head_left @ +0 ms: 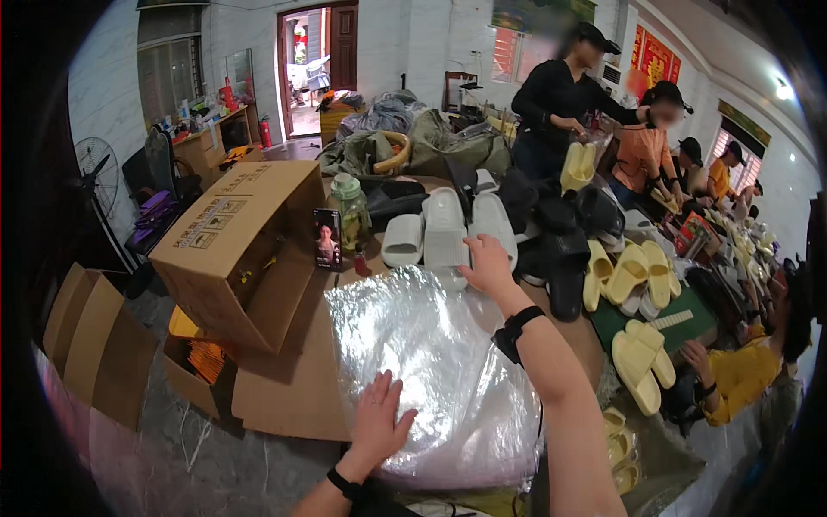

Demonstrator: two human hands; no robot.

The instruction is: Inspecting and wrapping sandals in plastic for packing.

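My left hand lies flat with its fingers spread on a stack of clear, shiny plastic bags. Stretched out over the far edge of the bags is my right hand, its fingers apart at the side of a white slide sandal. Whether the fingertips press on the sandal I cannot tell. Another white slide stands just beyond that hand, and a third white slide lies to the left. Both wrists carry black bands.
An open cardboard box stands left, near a propped phone and a glass jar. Black slides and pale yellow slides crowd the right. Co-workers, one in black, stand or sit around the far and right sides.
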